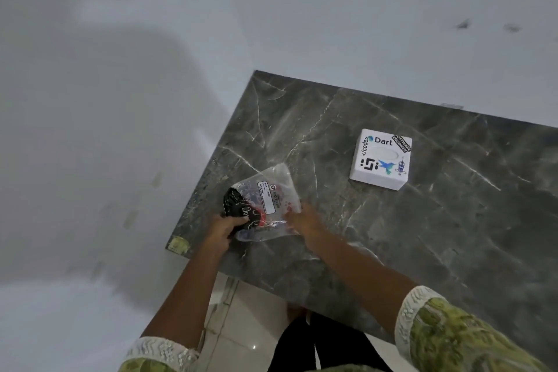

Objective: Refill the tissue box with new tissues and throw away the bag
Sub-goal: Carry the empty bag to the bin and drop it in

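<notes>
A white square tissue box (381, 159) with stickers and an oval top slot sits on the dark marble table (392, 235), lid on. Near the table's left edge lies a clear plastic bag (268, 199) with a white label and black and red printing. My left hand (225, 228) grips the bag's crumpled black end at its near left. My right hand (302, 217) rests on the bag's near right edge, fingers pinching the plastic. I cannot tell whether tissues are inside the bag.
A white wall (120, 100) runs behind and to the left of the table. The table's left corner (178, 243) is close to my left hand. Light floor tiles (241, 326) show below the table's near edge.
</notes>
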